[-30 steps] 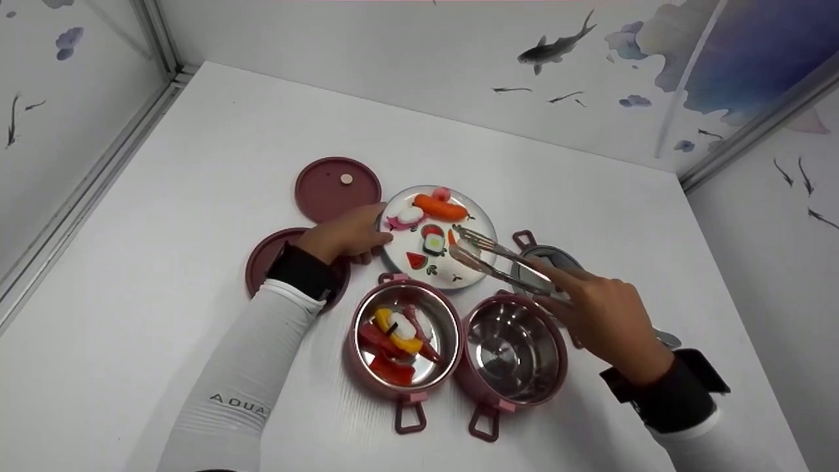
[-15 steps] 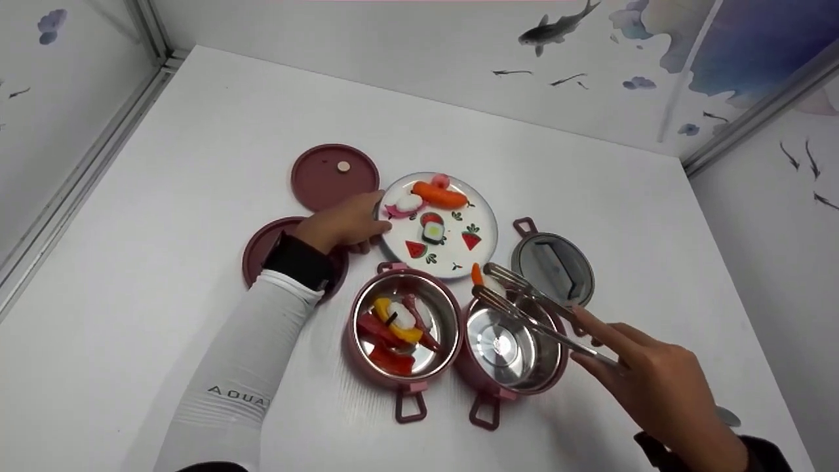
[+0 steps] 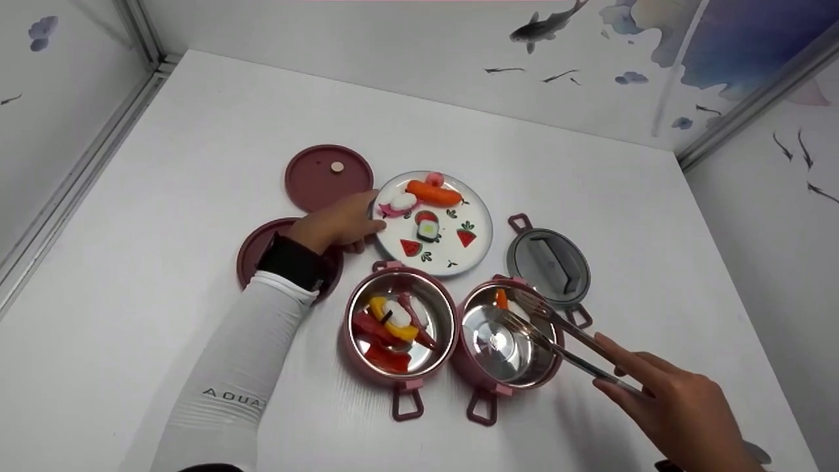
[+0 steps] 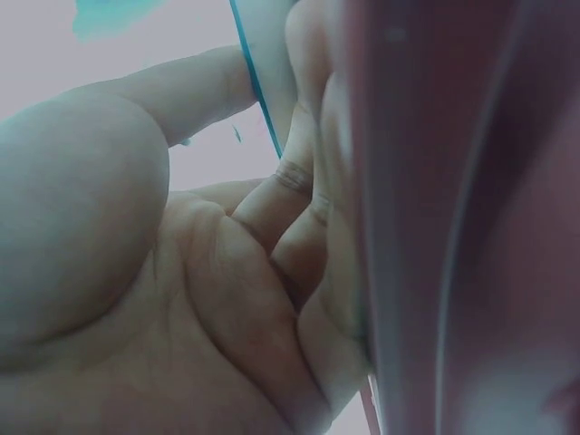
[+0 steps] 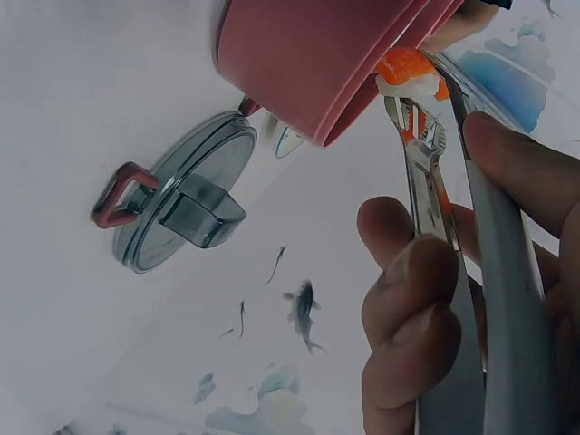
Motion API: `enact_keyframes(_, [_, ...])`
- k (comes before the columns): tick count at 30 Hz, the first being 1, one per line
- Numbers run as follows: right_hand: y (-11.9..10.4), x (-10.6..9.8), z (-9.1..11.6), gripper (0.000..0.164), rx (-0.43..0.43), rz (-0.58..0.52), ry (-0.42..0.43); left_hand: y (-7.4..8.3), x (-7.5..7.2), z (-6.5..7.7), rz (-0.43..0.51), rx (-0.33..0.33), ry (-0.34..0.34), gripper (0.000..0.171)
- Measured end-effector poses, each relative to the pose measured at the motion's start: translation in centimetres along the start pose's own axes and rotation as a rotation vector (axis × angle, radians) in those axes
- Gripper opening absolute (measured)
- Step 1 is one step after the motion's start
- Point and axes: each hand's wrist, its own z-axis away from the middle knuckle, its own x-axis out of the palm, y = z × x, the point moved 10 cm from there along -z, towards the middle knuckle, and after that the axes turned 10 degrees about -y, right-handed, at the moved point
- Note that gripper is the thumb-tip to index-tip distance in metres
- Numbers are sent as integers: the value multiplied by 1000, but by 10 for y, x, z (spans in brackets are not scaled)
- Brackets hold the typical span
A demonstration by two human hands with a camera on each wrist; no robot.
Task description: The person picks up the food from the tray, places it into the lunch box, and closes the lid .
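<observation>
My left hand (image 3: pixel 337 223) grips the left rim of a white plate (image 3: pixel 484 223), thumb over the edge and fingers bent below, as the left wrist view also shows. On it lie an orange sausage-shaped piece (image 3: pixel 434 193), a toy sushi roll (image 3: pixel 428 229), a pink-and-white piece (image 3: pixel 400 204) and a pink ball (image 3: pixel 434 178). My right hand (image 3: pixel 682 400) holds metal tongs (image 3: pixel 577 359), their tips inside the right pot (image 3: pixel 482 370). An orange-and-white toy sushi (image 5: pixel 405 71) is at the tips, near the pot's far inner wall.
The left pot (image 3: pixel 357 370) holds a yellow-banded white sushi (image 3: pixel 396 314) and several red pieces (image 3: pixel 387 357). Two dark red discs (image 3: pixel 314 187) lie at left, one partly under the left wrist. A grey lid (image 3: pixel 534 262) lies right of the plate. Walls enclose the table.
The tongs have carried the orange-and-white sushi from the plate, toward me and right, down into the right pot. The left hand stays at the plate's rim.
</observation>
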Motion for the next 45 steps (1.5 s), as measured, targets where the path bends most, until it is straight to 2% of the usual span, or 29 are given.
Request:
enact_keyframes(4, [4,3,-2,72,28,1,-24,1,-3,1,-4,0,7,29])
enact_keyframes(12, [3,-2,-14,70,-40,-38,46,0,-5,2,-9,-10,6,32])
enact_keyframes(20, [-5,1,-40,67,-114,-38,101,-4,-4,1,11,-21,-2,30])
enact_keyframes(26, [-13,5,-73,60,-167,-16,98,-5,-3,1,31,-20,-6,29])
enact_keyframes(29, [-17,10,-95,57,-188,-13,66,-8,-3,2,17,-28,1,31])
enact_keyframes(35, [-22,31,-135,56,-146,-11,-104,-10,1,2,5,-17,-6,36])
enact_keyframes(40, [-25,44,-157,55,-124,10,-177,-7,2,-1,3,4,-10,38])
enact_keyframes(45, [-29,50,-172,53,-120,15,-215,-5,1,-1,16,5,-8,39])
